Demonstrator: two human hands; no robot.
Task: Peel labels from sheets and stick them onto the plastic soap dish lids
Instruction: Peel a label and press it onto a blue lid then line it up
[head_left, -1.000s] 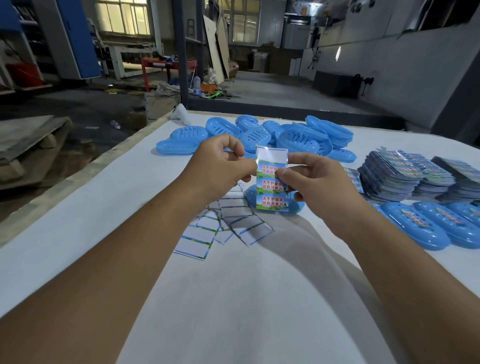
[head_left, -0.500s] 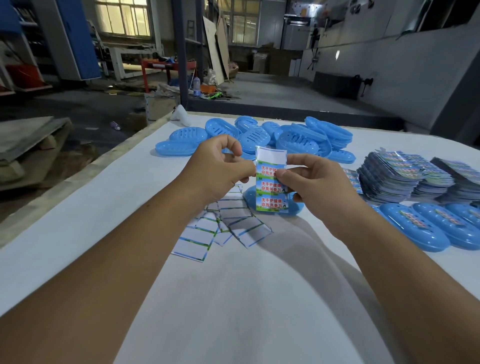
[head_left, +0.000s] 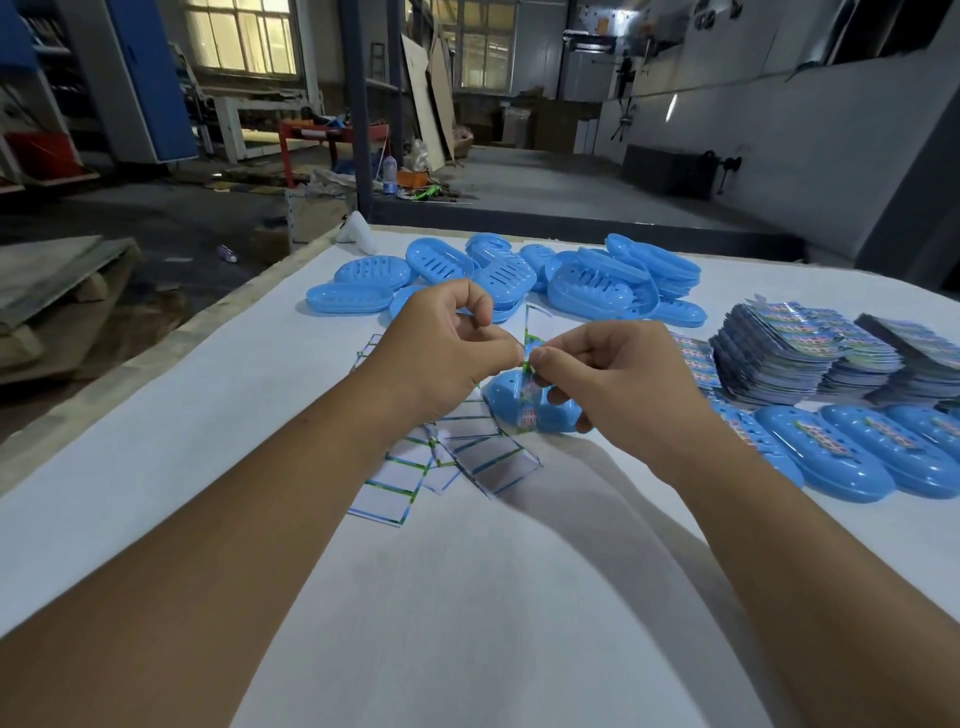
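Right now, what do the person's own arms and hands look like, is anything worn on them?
Both forearms are bare up to the frame's edge: no sleeve shows. The left hand and the right hand wear no gloves. No watch, bracelet or ring is visible on the sides facing the head camera. The fingernails that show look short and unpainted. No markings or tape appear on either arm.

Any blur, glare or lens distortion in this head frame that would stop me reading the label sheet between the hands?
Head view: the label sheet is blurred and edge-on between left hand and right hand, print unreadable; wide-angle bend at the edges; windows bright, workshop dim; soft arm shadows on the table; no strong glare.
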